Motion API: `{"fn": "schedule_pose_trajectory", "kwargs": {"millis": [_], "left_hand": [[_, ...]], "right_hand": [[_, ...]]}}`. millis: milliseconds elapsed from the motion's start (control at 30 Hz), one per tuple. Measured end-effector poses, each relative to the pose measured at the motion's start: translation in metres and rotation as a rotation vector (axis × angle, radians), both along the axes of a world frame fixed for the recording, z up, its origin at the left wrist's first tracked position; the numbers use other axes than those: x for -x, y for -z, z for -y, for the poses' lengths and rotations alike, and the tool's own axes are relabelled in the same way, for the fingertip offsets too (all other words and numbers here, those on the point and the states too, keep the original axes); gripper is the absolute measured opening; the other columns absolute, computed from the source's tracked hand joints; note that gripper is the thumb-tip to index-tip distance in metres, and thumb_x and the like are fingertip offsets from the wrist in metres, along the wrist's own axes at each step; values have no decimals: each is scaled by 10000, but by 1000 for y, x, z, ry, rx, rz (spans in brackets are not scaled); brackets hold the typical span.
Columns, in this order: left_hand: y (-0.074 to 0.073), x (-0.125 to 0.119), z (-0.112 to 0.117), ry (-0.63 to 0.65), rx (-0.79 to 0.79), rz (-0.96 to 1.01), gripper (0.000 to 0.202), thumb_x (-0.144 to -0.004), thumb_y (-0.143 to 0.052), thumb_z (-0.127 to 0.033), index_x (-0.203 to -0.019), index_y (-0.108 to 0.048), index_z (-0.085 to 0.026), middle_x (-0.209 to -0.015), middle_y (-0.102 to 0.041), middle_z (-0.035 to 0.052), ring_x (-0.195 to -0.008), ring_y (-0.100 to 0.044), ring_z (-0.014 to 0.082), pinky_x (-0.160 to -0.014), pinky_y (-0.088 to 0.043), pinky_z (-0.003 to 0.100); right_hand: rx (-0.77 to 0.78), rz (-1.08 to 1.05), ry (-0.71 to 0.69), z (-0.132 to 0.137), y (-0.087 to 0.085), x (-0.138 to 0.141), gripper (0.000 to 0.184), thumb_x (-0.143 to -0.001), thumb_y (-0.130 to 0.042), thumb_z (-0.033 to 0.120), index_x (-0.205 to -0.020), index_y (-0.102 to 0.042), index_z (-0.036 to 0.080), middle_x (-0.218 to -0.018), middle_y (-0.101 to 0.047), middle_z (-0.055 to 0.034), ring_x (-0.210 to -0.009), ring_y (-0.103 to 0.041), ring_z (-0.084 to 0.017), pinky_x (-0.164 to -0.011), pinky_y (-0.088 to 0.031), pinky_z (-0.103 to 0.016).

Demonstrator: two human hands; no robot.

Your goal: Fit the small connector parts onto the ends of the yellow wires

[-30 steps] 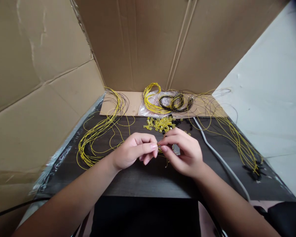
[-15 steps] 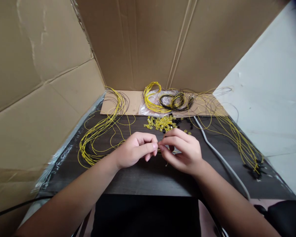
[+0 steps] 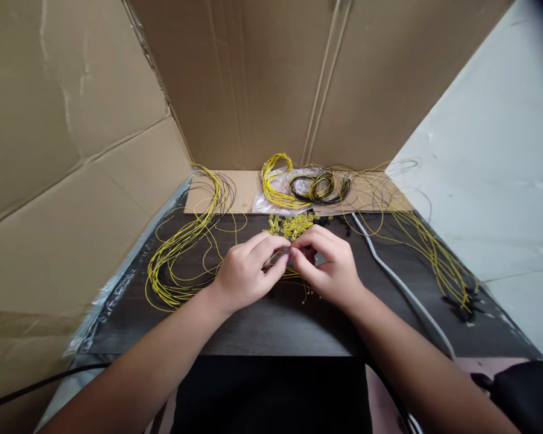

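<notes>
My left hand (image 3: 247, 271) and my right hand (image 3: 328, 268) meet fingertip to fingertip above the dark table (image 3: 271, 328). Both are closed in a pinch on a thin yellow wire (image 3: 294, 274) whose end is hidden between the fingers. Whether a small connector is also in the pinch cannot be made out. Just beyond the fingers lies a heap of small yellow connectors (image 3: 292, 224) with a few black ones beside it.
A bundle of yellow wires (image 3: 181, 253) loops on the left, another bundle with black ends (image 3: 438, 265) on the right. Coils of yellow and black wire (image 3: 305, 187) lie on plastic at the back. A grey cable (image 3: 402, 289) runs diagonally. Cardboard walls (image 3: 72, 150) enclose the table.
Both hands have moved a little farther from me, toward the heap of connectors, and the fingertips have drawn closer together on the wire.
</notes>
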State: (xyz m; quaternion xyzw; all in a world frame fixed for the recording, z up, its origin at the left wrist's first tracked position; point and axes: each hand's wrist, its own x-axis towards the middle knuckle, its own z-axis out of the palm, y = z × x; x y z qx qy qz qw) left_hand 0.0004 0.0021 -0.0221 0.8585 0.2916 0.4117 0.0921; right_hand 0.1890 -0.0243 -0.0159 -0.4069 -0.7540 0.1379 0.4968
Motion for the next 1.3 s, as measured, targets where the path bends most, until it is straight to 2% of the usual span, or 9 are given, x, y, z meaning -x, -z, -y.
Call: {"fn": "schedule_pose_trajectory", "kwargs": {"millis": [133, 367, 533, 700, 867, 1000, 1300], "left_hand": [[1, 3, -2, -17, -175, -19, 215, -864, -669, -125, -1075, -647, -164, -965, -723, 35, -843, -688, 125, -758, -548, 226], [0, 7, -2, 17, -343, -8, 286, -816, -702, -47, -1084, -676, -144, -1012, -761, 54, -866, -726, 156, -774, -576, 273], [0, 7, -1, 8, -310, 34, 285, -806, -709, -36, -1066, -690, -151, -1014, -768, 51, -876, -733, 164, -776, -582, 285], [-4, 6, 3, -11, -276, 91, 249, -800, -726, -44, -1018, -712, -166, -967, -773, 31, -843, -727, 131, -775, -568, 249], [-12, 4, 8, -14, -150, 144, 157, -805, -737, -71, -932, -719, -162, -893, -762, 24, -795, -707, 104, -746, -552, 211], [-16, 4, 9, -2, -100, 172, 154, -809, -729, -68, -932, -717, -160, -884, -754, 30, -791, -701, 107, -740, -551, 212], [-13, 4, 8, -18, -134, 108, 126, -814, -730, -99, -919, -709, -165, -875, -755, 18, -774, -697, 104, -733, -547, 208]], "right_hand": [[66, -74, -9, -1, 1, 2, 62, -867, -636, 156, -809, -621, 172, -755, -590, -3, -619, -503, -89, -567, -417, -236], [157, -151, -28, -2, 2, 3, 89, -876, -648, 200, -793, -643, 169, -739, -604, -2, -627, -502, -94, -567, -403, -237], [161, -158, -37, -1, 1, 2, 92, -879, -650, 200, -798, -662, 158, -744, -624, -16, -643, -522, -101, -579, -408, -243], [134, -186, -105, 0, -3, 1, 91, -903, -614, 179, -845, -680, 159, -787, -652, -38, -696, -568, -123, -616, -441, -266], [44, -178, -131, 3, -5, 0, 92, -889, -609, 125, -908, -689, 167, -830, -663, -49, -739, -597, -139, -661, -471, -292], [-30, -120, -111, 5, -4, 0, 136, -854, -634, 89, -952, -689, 166, -840, -643, -47, -713, -595, -133, -650, -476, -292], [-135, 44, -38, 7, -2, -3, 180, -836, -677, 97, -995, -675, 181, -860, -629, -39, -629, -536, -98, -573, -465, -256]]}}
